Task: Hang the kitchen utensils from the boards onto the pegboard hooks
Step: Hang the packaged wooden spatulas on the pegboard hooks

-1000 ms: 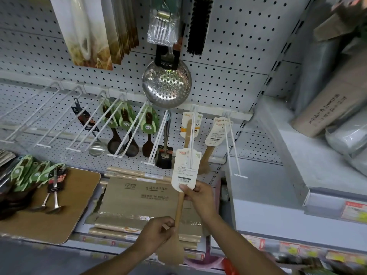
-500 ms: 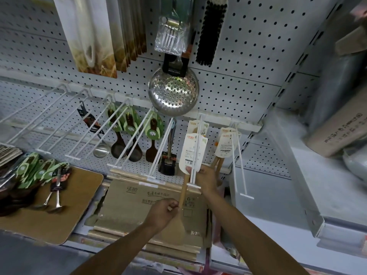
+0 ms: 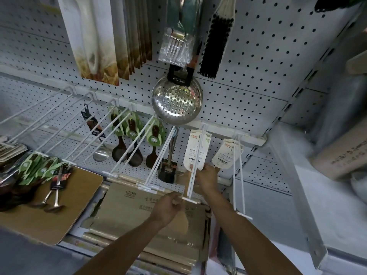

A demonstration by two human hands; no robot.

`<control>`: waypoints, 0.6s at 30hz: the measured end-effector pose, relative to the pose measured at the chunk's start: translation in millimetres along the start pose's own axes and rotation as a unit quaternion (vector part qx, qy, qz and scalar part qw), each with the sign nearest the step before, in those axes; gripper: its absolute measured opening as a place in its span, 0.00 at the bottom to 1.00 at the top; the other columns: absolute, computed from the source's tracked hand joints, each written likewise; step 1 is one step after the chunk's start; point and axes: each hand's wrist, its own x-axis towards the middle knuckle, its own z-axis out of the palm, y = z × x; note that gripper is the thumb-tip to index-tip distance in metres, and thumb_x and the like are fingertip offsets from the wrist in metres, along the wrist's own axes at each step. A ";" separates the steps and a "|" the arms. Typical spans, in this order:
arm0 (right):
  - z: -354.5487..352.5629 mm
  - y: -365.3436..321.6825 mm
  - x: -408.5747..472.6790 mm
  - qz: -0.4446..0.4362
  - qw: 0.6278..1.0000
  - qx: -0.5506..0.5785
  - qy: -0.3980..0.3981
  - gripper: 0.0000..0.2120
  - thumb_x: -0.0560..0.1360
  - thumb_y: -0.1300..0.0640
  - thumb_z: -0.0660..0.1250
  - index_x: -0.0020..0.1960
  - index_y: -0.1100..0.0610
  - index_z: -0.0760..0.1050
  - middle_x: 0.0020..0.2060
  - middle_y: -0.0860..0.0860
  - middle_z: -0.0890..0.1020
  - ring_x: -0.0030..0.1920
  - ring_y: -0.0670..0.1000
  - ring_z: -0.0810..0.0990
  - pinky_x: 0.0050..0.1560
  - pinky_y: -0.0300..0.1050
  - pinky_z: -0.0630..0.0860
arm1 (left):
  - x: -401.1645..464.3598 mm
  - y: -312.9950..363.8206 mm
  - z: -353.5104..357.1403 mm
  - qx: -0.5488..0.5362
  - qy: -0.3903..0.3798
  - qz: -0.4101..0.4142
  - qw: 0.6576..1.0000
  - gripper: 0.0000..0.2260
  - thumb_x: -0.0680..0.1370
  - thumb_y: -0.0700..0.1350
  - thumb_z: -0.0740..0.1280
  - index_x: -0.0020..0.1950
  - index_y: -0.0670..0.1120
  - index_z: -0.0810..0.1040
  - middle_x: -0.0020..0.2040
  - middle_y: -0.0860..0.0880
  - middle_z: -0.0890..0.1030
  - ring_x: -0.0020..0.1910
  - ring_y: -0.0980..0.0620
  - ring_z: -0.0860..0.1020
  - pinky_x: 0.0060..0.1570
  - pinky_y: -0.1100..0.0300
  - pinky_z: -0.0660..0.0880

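Note:
A wooden spatula with a white card label hangs far back on a long white double-wire hook of the pegboard. My right hand grips the spatula just under the card. Lower down, my left hand is closed around its handle near the hook's tip; the blade below is blurred. A second carded spatula hangs on the neighbouring hook to the right. At the left, a brown board carries green-carded utensils and metal spoons.
Dark wooden spoons, a steel ladle and a black turner hang on hooks to the left; further left the hooks are bare. A steel skimmer, a fork pack and a brush hang above. Flat cartons lie below; a grey shelf juts out on the right.
The carded spatula has slid from the hook's tip back toward the pegboard. Both hands moved up and forward with it.

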 end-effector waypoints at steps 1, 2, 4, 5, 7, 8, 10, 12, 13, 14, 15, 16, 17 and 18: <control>-1.1 -5.1 -4.5 0.002 1.000 -0.009 0.005 0.20 0.63 0.33 0.70 0.51 0.42 0.79 0.41 0.40 0.85 0.44 0.49 0.85 0.53 0.60 0.79 | 0.4 -0.5 -2.0 0.003 0.009 0.000 1.000 0.11 0.76 0.43 0.72 0.59 0.48 0.81 0.51 0.52 0.84 0.49 0.54 0.82 0.52 0.61 0.79; -2.6 -6.1 -7.8 0.002 1.000 -0.018 0.010 0.24 0.64 0.36 0.71 0.56 0.45 0.77 0.43 0.39 0.83 0.48 0.50 0.83 0.55 0.59 0.78 | 0.0 -1.4 -5.0 0.002 0.014 -0.001 1.000 0.13 0.76 0.43 0.72 0.61 0.50 0.80 0.52 0.52 0.84 0.50 0.54 0.82 0.51 0.63 0.78; -7.6 -10.8 -21.2 -0.007 0.999 -0.047 0.024 0.22 0.71 0.48 0.71 0.62 0.55 0.73 0.47 0.43 0.79 0.53 0.51 0.79 0.60 0.52 0.75 | -1.4 -3.6 -15.2 -0.018 0.023 -0.006 1.000 0.13 0.76 0.43 0.73 0.60 0.52 0.80 0.52 0.53 0.84 0.51 0.52 0.82 0.52 0.59 0.79; -11.1 -10.1 -26.5 -0.020 0.997 -0.066 0.022 0.19 0.74 0.53 0.70 0.63 0.56 0.73 0.48 0.45 0.78 0.52 0.50 0.78 0.59 0.47 0.73 | -2.7 -5.4 -21.8 -0.025 0.033 -0.004 0.999 0.13 0.75 0.43 0.73 0.58 0.54 0.80 0.52 0.54 0.84 0.52 0.53 0.83 0.53 0.56 0.80; -16.6 -4.2 -34.1 -0.055 0.993 -0.101 -0.016 0.17 0.75 0.58 0.68 0.63 0.54 0.73 0.52 0.48 0.79 0.53 0.50 0.78 0.56 0.44 0.74 | -9.9 -6.4 -37.6 -0.018 0.043 0.012 0.999 0.13 0.76 0.42 0.72 0.59 0.55 0.81 0.54 0.56 0.84 0.51 0.58 0.82 0.54 0.61 0.79; -17.4 -1.6 -37.9 -0.075 0.990 -0.116 -0.039 0.17 0.75 0.60 0.67 0.63 0.52 0.73 0.53 0.48 0.80 0.54 0.51 0.80 0.56 0.46 0.76 | -15.3 -6.5 -46.2 -0.005 0.045 0.027 0.999 0.13 0.77 0.43 0.71 0.60 0.55 0.80 0.56 0.58 0.83 0.53 0.61 0.81 0.54 0.67 0.77; -17.5 1.6 -44.2 -0.126 0.980 -0.136 -0.077 0.16 0.75 0.60 0.67 0.62 0.51 0.74 0.51 0.48 0.82 0.53 0.49 0.82 0.56 0.51 0.79 | -28.0 -5.3 -65.0 0.035 0.054 0.064 0.996 0.13 0.79 0.46 0.70 0.63 0.55 0.79 0.59 0.63 0.80 0.57 0.66 0.77 0.55 0.74 0.72; -12.3 0.9 -51.4 -0.171 0.964 -0.162 -0.120 0.18 0.74 0.60 0.68 0.61 0.48 0.74 0.49 0.50 0.84 0.51 0.50 0.82 0.55 0.55 0.80 | -43.7 -4.8 -84.4 0.075 0.072 0.093 0.990 0.14 0.79 0.49 0.69 0.65 0.57 0.78 0.61 0.65 0.78 0.60 0.68 0.75 0.59 0.75 0.69; -8.9 -2.7 -56.3 -0.190 0.954 -0.183 -0.140 0.19 0.72 0.59 0.70 0.61 0.46 0.74 0.51 0.49 0.83 0.51 0.49 0.82 0.55 0.54 0.80 | -50.9 -5.5 -93.2 0.087 0.079 0.102 0.988 0.14 0.79 0.49 0.69 0.65 0.58 0.77 0.61 0.65 0.78 0.61 0.69 0.75 0.60 0.75 0.68; -4.6 -5.8 -61.0 -0.209 0.946 -0.188 -0.159 0.20 0.72 0.57 0.72 0.62 0.45 0.74 0.54 0.48 0.82 0.53 0.48 0.81 0.57 0.52 0.79 | -59.1 -5.7 -102.3 0.095 0.084 0.108 0.986 0.14 0.79 0.49 0.69 0.65 0.57 0.77 0.62 0.65 0.78 0.61 0.69 0.74 0.60 0.76 0.68; 0.5 -9.4 -65.8 -0.231 0.937 -0.193 -0.177 0.18 0.74 0.54 0.73 0.62 0.45 0.75 0.57 0.46 0.80 0.55 0.45 0.80 0.59 0.49 0.78 | -67.2 -6.3 -110.6 0.105 0.094 0.115 0.983 0.14 0.79 0.49 0.69 0.65 0.57 0.77 0.62 0.65 0.78 0.62 0.69 0.74 0.61 0.76 0.67; 7.1 -12.3 -70.3 -0.257 0.924 -0.207 -0.194 0.17 0.76 0.51 0.70 0.63 0.45 0.75 0.60 0.43 0.78 0.57 0.43 0.77 0.61 0.45 0.76 | -75.2 -7.7 -118.3 0.117 0.106 0.124 0.980 0.14 0.79 0.49 0.69 0.65 0.57 0.77 0.62 0.65 0.77 0.62 0.69 0.73 0.62 0.76 0.67; 14.8 -15.5 -75.6 -0.289 0.903 -0.236 -0.211 0.16 0.77 0.48 0.68 0.65 0.45 0.74 0.61 0.40 0.75 0.60 0.40 0.74 0.63 0.40 0.72 | -82.9 -9.7 -125.4 0.130 0.117 0.131 0.976 0.14 0.79 0.49 0.69 0.65 0.58 0.77 0.62 0.65 0.77 0.62 0.69 0.73 0.62 0.74 0.67; 24.1 -17.0 -81.4 -0.325 0.879 -0.266 -0.225 0.16 0.79 0.48 0.66 0.66 0.46 0.73 0.62 0.39 0.73 0.62 0.38 0.70 0.65 0.35 0.67 | -91.1 -11.2 -132.2 0.137 0.129 0.136 0.973 0.14 0.79 0.50 0.69 0.65 0.58 0.77 0.62 0.64 0.77 0.62 0.69 0.73 0.62 0.73 0.68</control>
